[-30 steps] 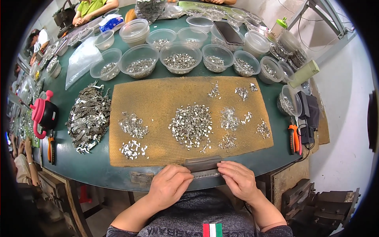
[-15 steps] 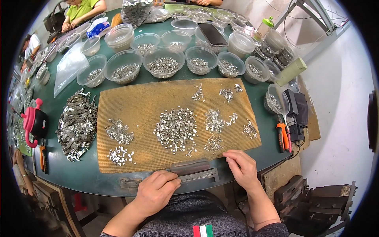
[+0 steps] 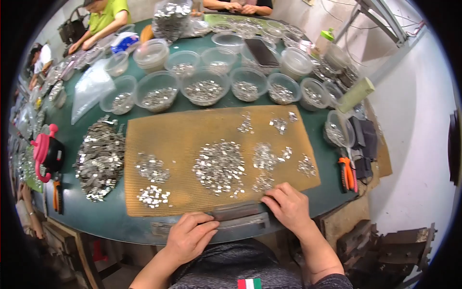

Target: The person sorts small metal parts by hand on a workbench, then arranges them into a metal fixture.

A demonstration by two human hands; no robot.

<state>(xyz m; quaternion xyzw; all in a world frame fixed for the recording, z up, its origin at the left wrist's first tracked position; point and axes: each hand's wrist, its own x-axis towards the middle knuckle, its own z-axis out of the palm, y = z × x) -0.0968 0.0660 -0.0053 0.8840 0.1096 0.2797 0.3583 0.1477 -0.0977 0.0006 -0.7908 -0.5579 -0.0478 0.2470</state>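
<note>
A long metal jig (image 3: 243, 223) with a slotted strip lies along the near edge of the table, and a dark bar (image 3: 236, 210) rests just behind it. My left hand (image 3: 190, 236) is closed, its fingertips pressed at the left part of the jig and bar. What it pinches is hidden. Beyond the bar's right end, my right hand (image 3: 288, 207) is closed, thumb against forefinger, low over the mat's front edge. Anything between those fingertips is too small to make out. Small shiny metal pieces form a big pile (image 3: 219, 167) on the tan ribbed mat (image 3: 183, 130), with smaller piles around it.
Clear plastic tubs (image 3: 204, 86) of metal pieces line the back. A heap of metal strips (image 3: 101, 161) lies left, near a pink-and-black pot (image 3: 45, 153) and orange-handled pliers (image 3: 57, 196). More pliers (image 3: 345, 173) lie right. A phone (image 3: 261, 52) sits on tubs. Other people work beyond.
My right hand has moved left, toward the bar's right end. My left hand stays at the jig, shifted only slightly. The whole view has moved a little, with some blur.
</note>
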